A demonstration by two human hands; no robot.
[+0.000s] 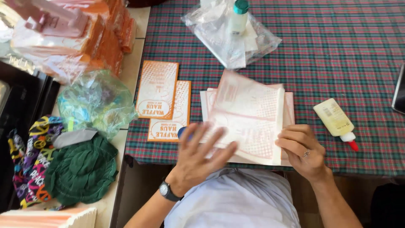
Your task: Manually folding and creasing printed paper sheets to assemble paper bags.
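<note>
A stack of pale paper sheets point(249, 114) with faint pink print lies on the plaid tablecloth point(337, 55) at the near edge. My left hand point(198, 158), blurred and wearing a wristwatch, is spread flat with its fingertips on the top sheet's lower left corner. My right hand point(301, 150), with a ring, curls its fingers onto the stack's right edge and presses it down. A small blue object point(182, 132) peeks out just above my left hand. Two orange printed paper bags point(162, 99) lie to the left of the stack.
A yellow glue bottle point(336, 122) with a red tip lies to the right. A clear plastic bag point(230, 36) holding a teal-capped bottle point(238, 17) sits at the back. On the left counter are orange packets point(101, 38), a bag of coloured items point(95, 101) and green cloth point(82, 169).
</note>
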